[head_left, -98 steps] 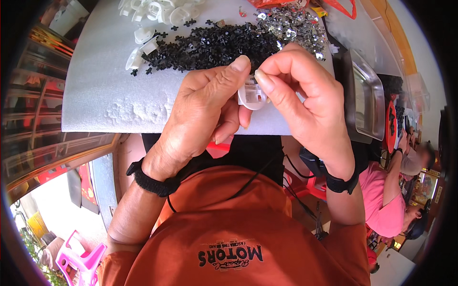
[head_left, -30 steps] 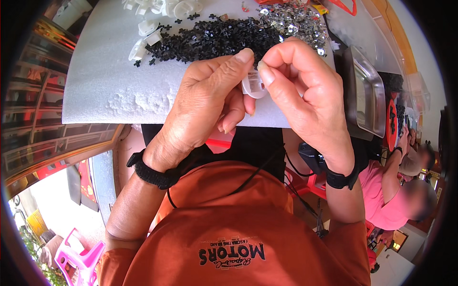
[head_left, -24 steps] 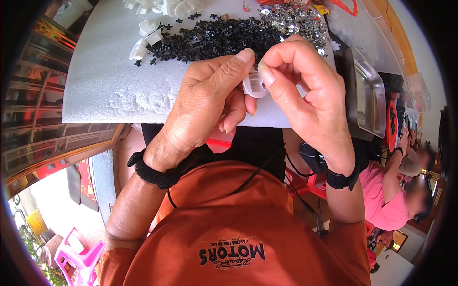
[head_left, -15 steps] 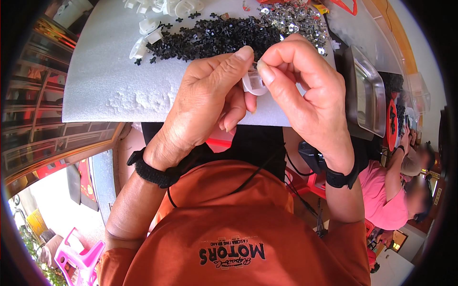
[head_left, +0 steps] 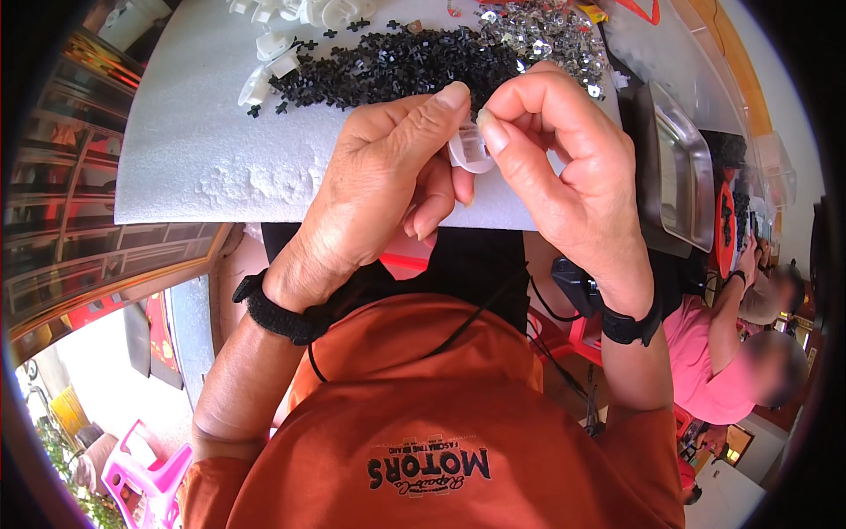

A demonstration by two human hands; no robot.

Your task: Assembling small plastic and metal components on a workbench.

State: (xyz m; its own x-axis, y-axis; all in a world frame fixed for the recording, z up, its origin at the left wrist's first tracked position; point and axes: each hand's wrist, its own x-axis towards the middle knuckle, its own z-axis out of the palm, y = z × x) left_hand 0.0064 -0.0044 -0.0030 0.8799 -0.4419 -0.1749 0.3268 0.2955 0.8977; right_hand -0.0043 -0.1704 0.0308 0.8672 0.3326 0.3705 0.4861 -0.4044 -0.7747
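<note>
**Pinching a clear plastic piece between both hands**

Head view: the small clear plastic piece (head_left: pixel 467 148) sits above the near edge of the white foam sheet (head_left: pixel 185 150) on the counter, caught between the two hands. The left hand (head_left: pixel 383 181) closes thumb and forefinger on its left side; the right hand (head_left: pixel 564 167) clamps its right edge, equally near. Its long axis cannot be told. Just beyond lie black plastic bits (head_left: pixel 388 70), with shiny metal bits (head_left: pixel 546 31) beside them.
</note>
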